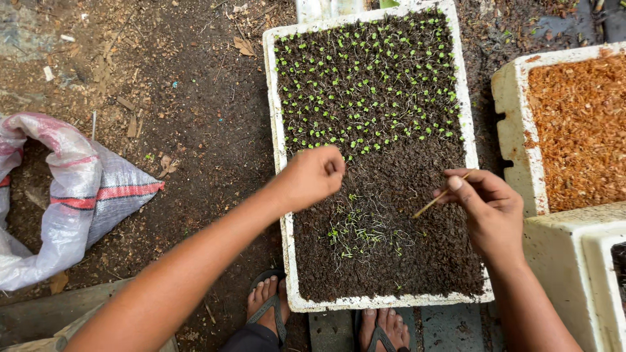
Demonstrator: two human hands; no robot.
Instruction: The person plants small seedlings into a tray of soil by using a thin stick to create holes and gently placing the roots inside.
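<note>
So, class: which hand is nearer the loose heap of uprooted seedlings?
Left. The left hand hovers just above the loose seedlings; the right hand, holding a thin stick, is farther right.

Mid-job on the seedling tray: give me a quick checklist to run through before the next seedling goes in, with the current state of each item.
1. Stick in the right hand: ok, the thin stick is pinched in its fingers, tip down near the soil.
2. Seedling in the left hand: cannot tell, the fingers are curled shut over the tray and hide what they hold.
3. Bare soil to plant in: ok, the near half of the white foam tray is mostly open dark soil.
4. Supply: ok, a loose pile of seedlings lies on the soil.
5. Planted rows: ok, upright, far half.
</note>
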